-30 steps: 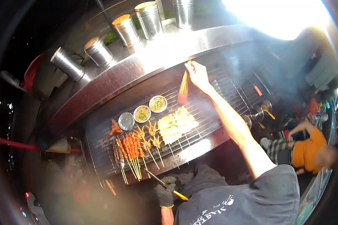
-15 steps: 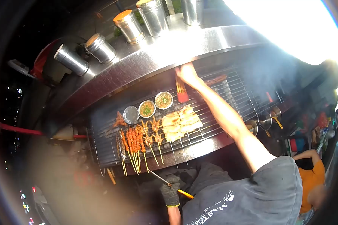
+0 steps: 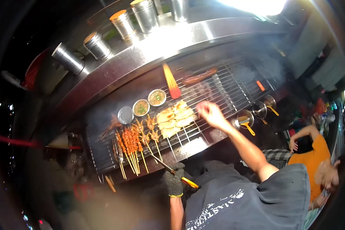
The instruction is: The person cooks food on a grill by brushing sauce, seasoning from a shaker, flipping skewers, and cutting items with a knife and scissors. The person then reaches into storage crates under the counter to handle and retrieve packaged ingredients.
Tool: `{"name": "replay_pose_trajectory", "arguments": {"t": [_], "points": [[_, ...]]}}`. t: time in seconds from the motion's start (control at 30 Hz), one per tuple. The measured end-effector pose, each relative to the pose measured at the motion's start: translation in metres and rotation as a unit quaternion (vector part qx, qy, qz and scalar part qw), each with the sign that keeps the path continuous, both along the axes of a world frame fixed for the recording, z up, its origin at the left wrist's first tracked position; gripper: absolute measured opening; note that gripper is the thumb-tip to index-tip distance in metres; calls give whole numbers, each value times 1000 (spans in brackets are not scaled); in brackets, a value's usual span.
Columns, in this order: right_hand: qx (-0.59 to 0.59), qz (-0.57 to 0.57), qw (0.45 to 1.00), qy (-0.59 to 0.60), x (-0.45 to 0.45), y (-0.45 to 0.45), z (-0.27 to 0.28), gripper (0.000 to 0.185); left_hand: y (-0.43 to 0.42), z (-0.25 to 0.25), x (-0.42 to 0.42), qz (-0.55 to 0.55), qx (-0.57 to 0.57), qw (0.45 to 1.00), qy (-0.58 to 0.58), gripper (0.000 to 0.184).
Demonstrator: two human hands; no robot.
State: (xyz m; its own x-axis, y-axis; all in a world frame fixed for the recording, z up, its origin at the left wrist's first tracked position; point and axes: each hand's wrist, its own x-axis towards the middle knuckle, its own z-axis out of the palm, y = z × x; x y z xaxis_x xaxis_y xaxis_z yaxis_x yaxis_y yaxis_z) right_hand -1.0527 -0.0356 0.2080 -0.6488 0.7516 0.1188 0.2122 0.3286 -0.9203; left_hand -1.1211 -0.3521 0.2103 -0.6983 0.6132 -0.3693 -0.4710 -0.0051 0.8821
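Observation:
My left hand (image 3: 175, 180), in a dark glove with a yellow cuff, is closed around a thin metal tool with an orange handle (image 3: 189, 183); its exact kind is not clear. The tool's tip extends over the grill's front edge, near the skewers. My bare right hand (image 3: 212, 114) hovers just right of the pale flattened meat (image 3: 175, 119), blurred, fingers loosely bent and apart, with nothing visible in them. Behind the meat lies a basting brush (image 3: 171, 82) with red bristles. Red meat skewers (image 3: 131, 140) and browned skewers (image 3: 152, 128) line the grill's left side.
Two sauce bowls (image 3: 157, 97) and a grey bowl (image 3: 125, 115) sit on the grill (image 3: 230, 90). A long browned piece (image 3: 200, 76) lies further back. Several metal canisters (image 3: 144, 17) stand on the steel ledge. Pans (image 3: 244, 119) hold utensils at right, near a person in orange (image 3: 314, 161).
My right hand has let go of the basting brush and moved right and toward me, beside the pale meat. The tool in my left hand now reaches further over the grill edge.

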Motion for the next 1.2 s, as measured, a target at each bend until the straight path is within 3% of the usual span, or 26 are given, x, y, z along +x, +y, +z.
{"name": "replay_pose_trajectory", "arguments": {"t": [0.03,0.1,0.13,0.2,0.27,0.3,0.33,0.37,0.4,0.43,0.5,0.57,0.63,0.7,0.77,0.8,0.83,0.9,1.0,1.1,1.2], "points": [[-8,43,999,-22,27,-29,-4,19,5,-2,-3,-12,10,1000,-4,18],[-162,152,973,-62,69,-83,-10,14,18,-5,-13,-58,42,997,-9,16],[-162,181,962,-122,83,-113,13,15,30,-2,-13,-66,74,995,-2,11],[-264,264,925,-74,102,-153,14,30,53,12,-5,-57,104,992,-44,8],[-231,214,947,-61,102,-181,39,37,70,25,7,-57,115,988,-84,11],[-192,185,961,-66,101,-188,47,38,77,2,9,-92,149,982,-73,12],[-141,147,978,-43,100,-192,46,40,81,21,21,-109,153,978,-95,12],[-89,108,990,-18,99,-192,47,42,87,11,29,-132,172,975,-44,13],[-139,99,983,-75,103,-188,52,40,93,2,37,-152,192,970,8,14],[-133,94,984,-70,107,-185,47,40,99,-6,40,-191,179,948,182,18],[-232,21,971,54,114,-182,23,40,105,-2,53,-198,147,963,105,20],[-267,14,961,69,125,-174,10,39,107,3,57,-241,103,963,61,24],[-283,63,954,78,133,-156,-11,37,109,15,58,-340,30,917,208,32],[-247,36,954,165,133,-136,-18,41,108,-11,59,-302,70,921,236,32],[-373,36,920,119,151,-106,27,39,115,-19,60,-277,10,872,404,33],[-384,36,909,156,159,-90,18,34,123,-21,65,-233,-69,934,262,32],[-404,22,894,194,166,-74,16,31,133,-10,68,-230,-78,933,267,32],[-433,35,859,272,184,-37,9,31,177,29,73,-261,-110,848,449,33],[-426,-17,863,271,216,9,18,30,277,18,73,-257,-53,759,596,25],[-361,-71,896,248,252,43,7,30,395,-8,60,-275,-123,562,771,25],[-341,-105,906,227,290,70,-5,32,506,-32,37,-328,-257,411,811,26]]}}
